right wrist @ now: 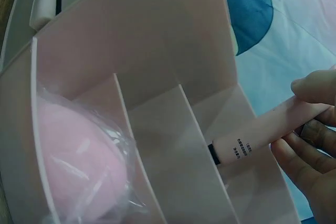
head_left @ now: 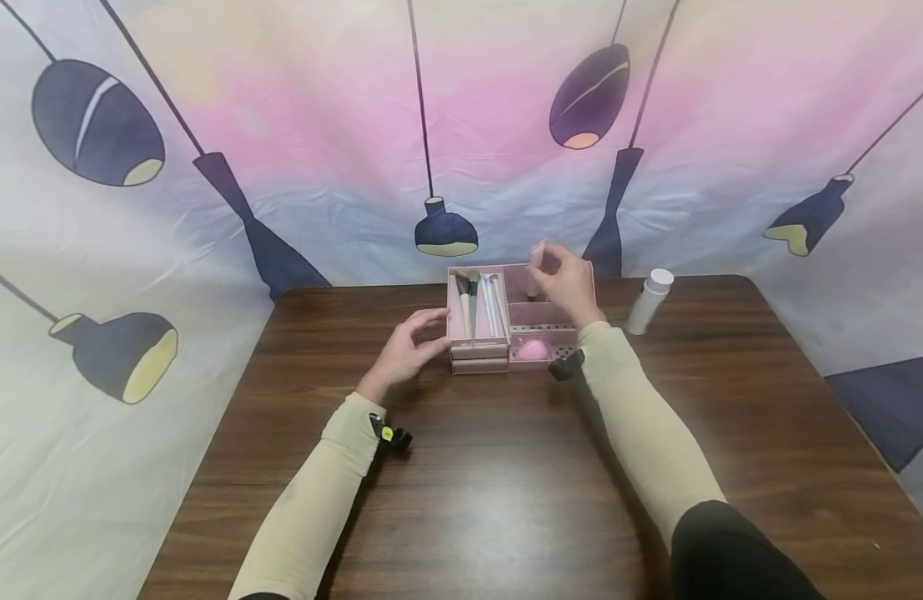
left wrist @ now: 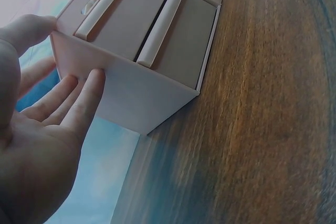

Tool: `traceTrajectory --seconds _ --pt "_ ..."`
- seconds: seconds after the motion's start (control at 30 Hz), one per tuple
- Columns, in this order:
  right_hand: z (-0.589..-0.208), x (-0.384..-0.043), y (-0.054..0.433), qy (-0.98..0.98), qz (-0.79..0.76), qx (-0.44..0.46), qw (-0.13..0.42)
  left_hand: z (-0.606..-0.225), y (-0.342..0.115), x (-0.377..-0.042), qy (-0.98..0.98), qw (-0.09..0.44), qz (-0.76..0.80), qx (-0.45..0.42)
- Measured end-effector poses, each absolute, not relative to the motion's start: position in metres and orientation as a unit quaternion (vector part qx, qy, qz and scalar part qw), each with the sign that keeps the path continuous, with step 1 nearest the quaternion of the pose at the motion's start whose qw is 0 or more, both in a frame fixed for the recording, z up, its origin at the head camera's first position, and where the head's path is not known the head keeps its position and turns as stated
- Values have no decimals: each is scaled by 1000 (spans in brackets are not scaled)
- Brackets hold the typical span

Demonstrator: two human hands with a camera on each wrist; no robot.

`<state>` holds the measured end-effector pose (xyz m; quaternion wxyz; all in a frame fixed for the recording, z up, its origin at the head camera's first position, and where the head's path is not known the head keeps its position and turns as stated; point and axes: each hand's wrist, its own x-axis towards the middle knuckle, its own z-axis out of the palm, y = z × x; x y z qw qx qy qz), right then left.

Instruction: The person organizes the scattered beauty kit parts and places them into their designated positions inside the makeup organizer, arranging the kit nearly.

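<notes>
A pink desktop organizer [head_left: 479,342] stands near the back edge of the table. My left hand [head_left: 403,353] is at its left side, with fairly straight fingers touching the side panel [left wrist: 121,93] and the thumb at the upper edge. Between thumb and fingers, my right hand [head_left: 569,279] pinches a slim pink tube [right wrist: 262,132] with small dark print and a black end. That black end points down into the rear right compartment, beside a divider [right wrist: 181,140]. In the front compartment sits a pink sponge [right wrist: 81,161] in clear plastic.
Makeup brushes [head_left: 473,300] and slim pale tools [head_left: 494,304] lie in the organizer's top left tray, above two drawers [left wrist: 178,40]. A white bottle [head_left: 650,302] stands right of the organizer on the brown wooden table [head_left: 491,492]. Behind hangs a printed cloth [head_left: 341,167].
</notes>
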<state>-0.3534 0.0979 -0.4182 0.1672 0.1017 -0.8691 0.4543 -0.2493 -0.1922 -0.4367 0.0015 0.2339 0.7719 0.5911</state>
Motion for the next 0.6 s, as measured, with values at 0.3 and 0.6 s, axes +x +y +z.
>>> traceTrajectory --seconds 0.3,0.6 --pt "-432 -360 89 -869 466 96 137 -437 -192 -249 765 10 602 229" --pt "-437 -361 87 -882 448 72 130 -436 -193 -248 771 5 597 224"
